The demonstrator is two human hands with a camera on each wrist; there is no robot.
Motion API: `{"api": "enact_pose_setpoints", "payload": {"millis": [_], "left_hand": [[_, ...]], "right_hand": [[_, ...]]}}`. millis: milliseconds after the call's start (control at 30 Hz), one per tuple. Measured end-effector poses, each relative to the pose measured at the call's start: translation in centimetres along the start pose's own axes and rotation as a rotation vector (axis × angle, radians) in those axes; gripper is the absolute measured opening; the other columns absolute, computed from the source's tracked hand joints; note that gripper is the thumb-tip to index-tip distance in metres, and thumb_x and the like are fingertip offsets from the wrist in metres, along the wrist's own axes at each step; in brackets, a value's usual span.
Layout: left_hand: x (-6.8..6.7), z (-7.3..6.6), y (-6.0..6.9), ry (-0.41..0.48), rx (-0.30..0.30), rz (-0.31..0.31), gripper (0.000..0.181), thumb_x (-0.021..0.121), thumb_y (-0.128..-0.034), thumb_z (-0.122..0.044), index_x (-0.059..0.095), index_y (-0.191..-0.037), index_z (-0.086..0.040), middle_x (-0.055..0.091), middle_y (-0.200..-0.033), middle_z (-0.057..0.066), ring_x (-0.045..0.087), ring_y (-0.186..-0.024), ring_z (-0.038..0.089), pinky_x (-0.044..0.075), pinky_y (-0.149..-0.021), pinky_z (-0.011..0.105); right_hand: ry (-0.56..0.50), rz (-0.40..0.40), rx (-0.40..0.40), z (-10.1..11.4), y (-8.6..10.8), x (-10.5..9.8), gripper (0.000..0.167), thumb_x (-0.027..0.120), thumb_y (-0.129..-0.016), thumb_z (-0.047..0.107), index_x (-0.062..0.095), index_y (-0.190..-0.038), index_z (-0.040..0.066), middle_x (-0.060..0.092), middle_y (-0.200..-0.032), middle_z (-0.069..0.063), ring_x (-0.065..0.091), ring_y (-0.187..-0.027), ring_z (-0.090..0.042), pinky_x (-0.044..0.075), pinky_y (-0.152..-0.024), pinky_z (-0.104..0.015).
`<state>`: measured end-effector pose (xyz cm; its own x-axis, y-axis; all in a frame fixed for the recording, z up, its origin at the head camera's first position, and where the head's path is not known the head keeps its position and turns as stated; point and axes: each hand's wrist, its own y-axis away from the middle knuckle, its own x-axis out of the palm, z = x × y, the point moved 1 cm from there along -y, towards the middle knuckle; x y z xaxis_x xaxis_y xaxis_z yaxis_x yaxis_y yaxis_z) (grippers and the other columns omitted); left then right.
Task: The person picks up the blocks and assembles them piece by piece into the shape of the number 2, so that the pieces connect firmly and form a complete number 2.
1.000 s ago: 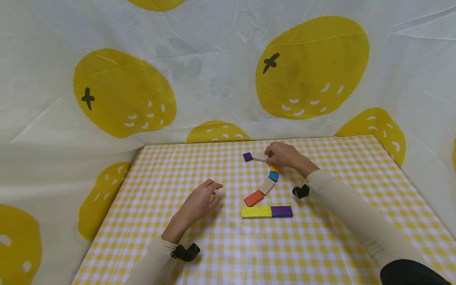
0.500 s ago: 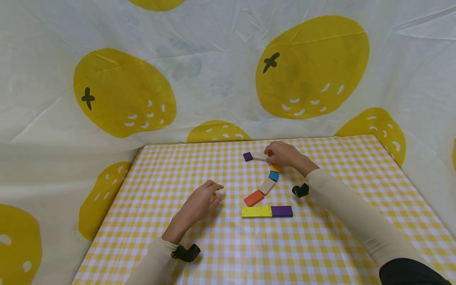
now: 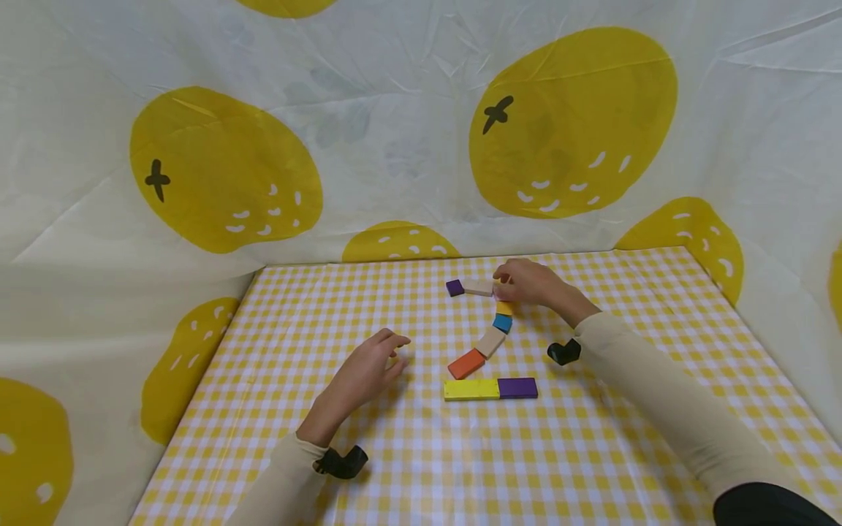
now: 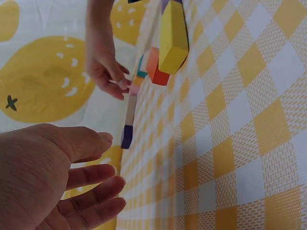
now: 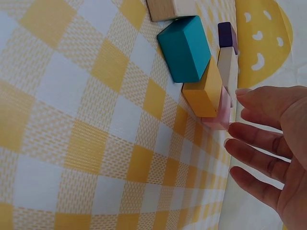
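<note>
A curved row of toy blocks lies on the table. From its far end come a small purple block, a long pale wooden block, a pink block, a yellow-orange block, a blue block, another pale block and an orange-red block. My right hand hovers by the pink block. In the right wrist view its fingers are spread and hold nothing. My left hand stays left of the row, fingers relaxed, touching no block.
In front of the curve, a long yellow block and a purple block lie end to end. The table has a yellow-checked cloth. A white, fruit-patterned curtain rises behind its back edge and at both sides.
My right hand has shifted slightly right, leaving more of the long pale block and a bit of the pink one in sight. My left hand has hardly moved.
</note>
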<state>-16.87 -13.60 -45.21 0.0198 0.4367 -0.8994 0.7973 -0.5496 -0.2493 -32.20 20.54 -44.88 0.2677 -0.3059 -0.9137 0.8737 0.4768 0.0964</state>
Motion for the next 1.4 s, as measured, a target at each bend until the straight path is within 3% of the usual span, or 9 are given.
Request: {"api": "enact_pose_setpoints", "payload": {"millis": [367,633,967,1167,1400], "left_hand": [[0.14,0.1,0.14,0.02,-0.023,0.006,0.034,0.075,-0.092,-0.01,0.066,-0.123,0.001,0.064,-0.109,0.013,0.07,-0.091,0.025,0.058,-0.074,0.037],[0.27,0.17,0.24,0.016,-0.039,0.019,0.033,0.074,-0.0923,-0.009,0.066,-0.123,0.001,0.063,-0.109,0.013,0.069,-0.091,0.025,0.058,-0.073,0.036],[0.41,0.27,0.31,0.016,-0.027,0.013,0.033,0.074,-0.0925,-0.01,0.067,-0.123,0.001,0.064,-0.109,0.014,0.069,-0.091,0.026,0.058,-0.074,0.036],[0.46,0.35,0.38,0.007,-0.016,0.005,0.033,0.075,-0.092,-0.01,0.067,-0.122,0.001,0.064,-0.109,0.014,0.069,-0.09,0.026,0.058,-0.074,0.036],[0.55,0.48,0.4,0.01,-0.018,0.011,0.032,0.074,-0.0925,-0.01,0.068,-0.122,0.001,0.064,-0.11,0.013,0.069,-0.091,0.025,0.058,-0.073,0.035]], "right_hand": [[-0.012,0.001,-0.013,-0.42,0.4,0.5,0.03,0.07,-0.097,0.025,0.072,-0.122,0.007,0.068,-0.118,-0.014,0.064,-0.105,-0.031,0.052,-0.093,-0.051],[-0.047,0.027,-0.017,-0.31,0.77,0.05,0.033,0.071,-0.096,0.019,0.069,-0.125,0.002,0.068,-0.121,-0.014,0.066,-0.107,-0.031,0.053,-0.093,-0.05],[-0.064,0.045,-0.092,-0.24,0.54,-0.1,0.024,0.069,-0.096,0.005,0.072,-0.118,-0.002,0.068,-0.117,-0.018,0.066,-0.106,-0.035,0.053,-0.093,-0.05],[-0.053,0.025,-0.133,-0.32,0.39,-0.09,0.015,0.07,-0.095,0.008,0.075,-0.108,0.001,0.071,-0.11,-0.015,0.067,-0.1,-0.032,0.054,-0.089,-0.05],[-0.044,0.014,-0.111,-0.46,0.37,-0.05,0.023,0.072,-0.095,0.013,0.073,-0.114,-0.001,0.069,-0.114,-0.016,0.066,-0.103,-0.032,0.054,-0.092,-0.05]]}}
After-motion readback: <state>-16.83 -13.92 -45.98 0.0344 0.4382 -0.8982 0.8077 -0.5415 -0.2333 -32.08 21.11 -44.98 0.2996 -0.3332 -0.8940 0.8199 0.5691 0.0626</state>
